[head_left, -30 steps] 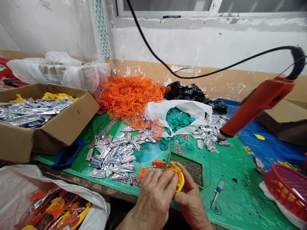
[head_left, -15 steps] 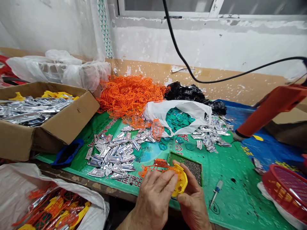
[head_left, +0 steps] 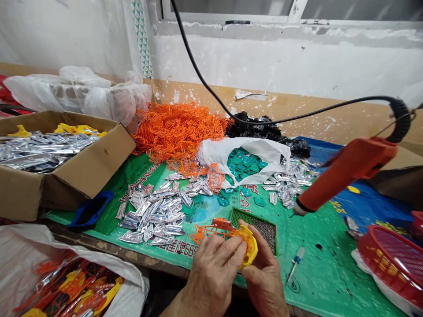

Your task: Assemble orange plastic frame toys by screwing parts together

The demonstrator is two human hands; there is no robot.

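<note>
My left hand (head_left: 214, 273) and my right hand (head_left: 262, 277) both grip a round yellow plastic part (head_left: 251, 246) at the front of the mat. An orange plastic lattice frame (head_left: 211, 231) joins it and sticks out to the left past my left fingers. Just behind my hands lies a green perforated tray (head_left: 254, 229) of small dark bits. To the right of my right hand, a small blue-handled screwdriver (head_left: 295, 264) rests on the green mat (head_left: 317, 259). An orange-handled electric tool (head_left: 343, 176) hangs in the air, well away from my hands.
Silver foil pieces (head_left: 152, 215) cover the mat. Behind them are an orange lattice heap (head_left: 178, 132), a white bag of teal pieces (head_left: 244, 163) and black scraps (head_left: 254, 127). A cardboard box (head_left: 89, 171) stands left, a red basket (head_left: 393, 259) right, and a filled white bag (head_left: 66, 281) front left.
The hanging orange tool has swung left and down. My hands have turned the yellow part slightly, and the view has shifted a little.
</note>
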